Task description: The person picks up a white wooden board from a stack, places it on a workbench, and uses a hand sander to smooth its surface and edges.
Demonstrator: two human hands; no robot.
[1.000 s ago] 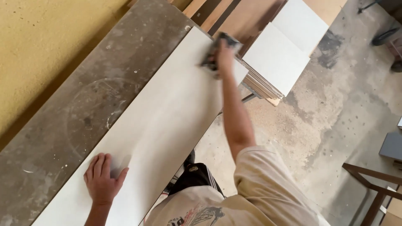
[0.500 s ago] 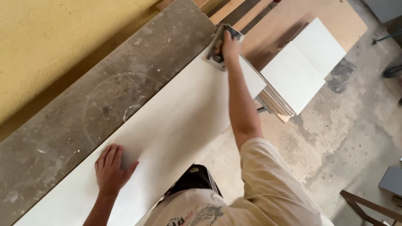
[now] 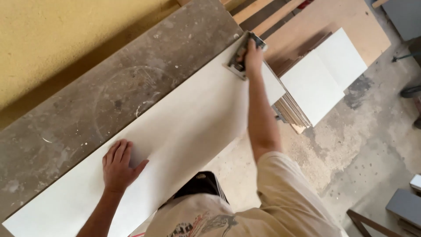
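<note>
Item: white board [image 3: 184, 131], long and narrow, lying flat and diagonal on the grey table [image 3: 109, 96], one long edge overhanging the table toward me above the floor [image 3: 351, 145]. Surface: plain matte white, smooth, no marks I can make out; corners square; far end reaches the table's far corner. Tool: small grey hand block [image 3: 244, 57], looks like a sander or scraper, seated on the board at its far end; its underside is hidden, so I cannot tell which. Hands: my right hand [image 3: 253, 52] is clenched over the block, arm fully stretched; my left hand [image 3: 119, 166] is released, flat, fingers spread, pressing the board near its near end. Handling note, as I judge it: keep the left palm bearing down so the overhanging edge does not tip or slide; keep the block flat to the face, not rocked onto a corner, which would score the white finish; at this reach the pressure is weak, so I would lean from the body, not the wrist. Table: worn, dusty, scratched with an arc mark, set just beside a yellow wall [image 3: 66, 39]. Adjacent: a stack of white panels [image 3: 324, 74] beyond the table's end, well apart from my hands, resting on brown sheets [image 3: 342, 22]; floor dusty concrete.
</note>
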